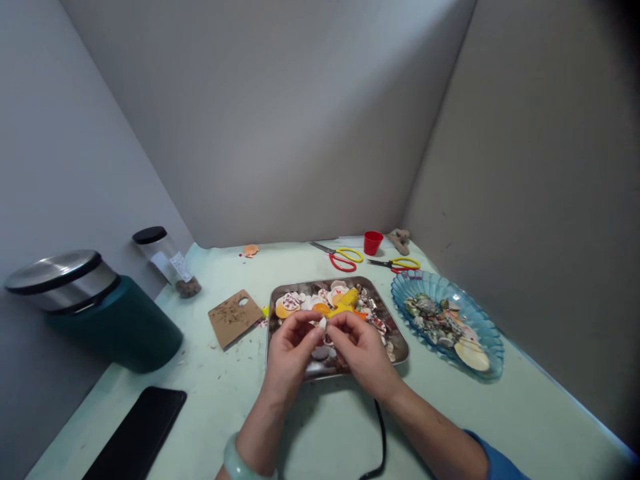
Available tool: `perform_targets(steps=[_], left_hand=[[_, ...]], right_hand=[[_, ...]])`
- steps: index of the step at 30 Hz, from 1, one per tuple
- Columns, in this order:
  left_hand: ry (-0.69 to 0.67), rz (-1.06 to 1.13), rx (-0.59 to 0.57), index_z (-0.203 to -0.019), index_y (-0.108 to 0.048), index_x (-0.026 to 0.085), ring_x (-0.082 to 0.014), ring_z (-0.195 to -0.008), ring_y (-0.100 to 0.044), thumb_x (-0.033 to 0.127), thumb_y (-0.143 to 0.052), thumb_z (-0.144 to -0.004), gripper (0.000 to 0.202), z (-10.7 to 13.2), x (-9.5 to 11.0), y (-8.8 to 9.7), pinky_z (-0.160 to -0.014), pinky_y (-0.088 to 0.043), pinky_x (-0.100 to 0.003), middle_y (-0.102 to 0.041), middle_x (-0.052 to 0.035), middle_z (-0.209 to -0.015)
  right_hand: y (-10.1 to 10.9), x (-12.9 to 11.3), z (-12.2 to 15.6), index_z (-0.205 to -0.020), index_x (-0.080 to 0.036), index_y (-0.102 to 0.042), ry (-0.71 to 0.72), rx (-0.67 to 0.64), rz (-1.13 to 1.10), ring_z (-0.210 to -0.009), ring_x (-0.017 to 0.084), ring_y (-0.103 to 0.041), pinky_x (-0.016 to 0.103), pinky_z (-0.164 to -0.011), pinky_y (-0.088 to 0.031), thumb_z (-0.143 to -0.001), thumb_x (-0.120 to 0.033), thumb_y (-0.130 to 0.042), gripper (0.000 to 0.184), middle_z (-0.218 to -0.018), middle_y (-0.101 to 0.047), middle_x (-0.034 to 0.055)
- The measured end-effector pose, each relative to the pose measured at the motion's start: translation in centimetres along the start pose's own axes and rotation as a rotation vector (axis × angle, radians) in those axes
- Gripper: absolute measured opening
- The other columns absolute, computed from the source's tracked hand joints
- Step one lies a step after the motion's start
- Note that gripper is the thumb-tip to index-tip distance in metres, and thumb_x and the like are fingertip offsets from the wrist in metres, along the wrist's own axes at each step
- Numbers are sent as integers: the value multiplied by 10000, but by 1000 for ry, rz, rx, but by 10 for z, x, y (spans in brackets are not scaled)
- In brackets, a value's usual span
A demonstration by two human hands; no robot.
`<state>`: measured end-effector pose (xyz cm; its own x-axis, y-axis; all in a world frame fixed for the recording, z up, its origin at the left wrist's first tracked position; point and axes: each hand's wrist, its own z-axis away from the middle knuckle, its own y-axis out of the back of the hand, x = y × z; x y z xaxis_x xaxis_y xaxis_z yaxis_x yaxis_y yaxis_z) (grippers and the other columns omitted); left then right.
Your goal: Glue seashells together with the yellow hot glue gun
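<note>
Both my hands meet over the near part of a square metal tray (395, 333) filled with several seashells, white, orange, yellow and patterned. My left hand (291, 350) and my right hand (361, 347) pinch a small white shell (323, 325) between their fingertips, just above the tray. A pale green bangle (235, 461) circles my left wrist. A blue sleeve (493, 459) covers my right forearm. A black cable (381, 433) runs from under my right wrist toward me.
A blue glass dish (487, 327) with shells lies right of the tray. Two scissors (343, 257) (400, 265), a red cup (373, 242) and a small brown object stand behind. Left: a small wooden board (234, 318), a jar (167, 260), a teal lidded container (100, 313), a black phone (137, 433).
</note>
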<state>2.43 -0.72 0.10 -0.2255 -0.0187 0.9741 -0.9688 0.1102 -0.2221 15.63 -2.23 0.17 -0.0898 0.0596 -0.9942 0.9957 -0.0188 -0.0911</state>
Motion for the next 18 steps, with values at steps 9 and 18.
perform_targets(steps=[9, 18], left_hand=[[-2, 19, 6, -947, -647, 168, -110, -650, -570, 259, -716, -736, 240, 0, 1, 0, -616, -470, -218, -621, 7, -717], [-43, 7, -17, -957, -656, 181, -107, -668, -564, 254, -706, -752, 223, 0, 1, 1, -640, -467, -216, -632, -2, -783]], right_hand=[[1, -4, -2, -740, -180, -558, -12, 4, 2, -427, 58, -379, 175, -378, -280, -804, -358, -619, 198, -589, -500, -61], [0, -3, 2, -749, -191, -560, 42, 0, 117, -498, 90, -444, 199, -465, -356, -821, -313, -597, 147, -622, -516, -49]])
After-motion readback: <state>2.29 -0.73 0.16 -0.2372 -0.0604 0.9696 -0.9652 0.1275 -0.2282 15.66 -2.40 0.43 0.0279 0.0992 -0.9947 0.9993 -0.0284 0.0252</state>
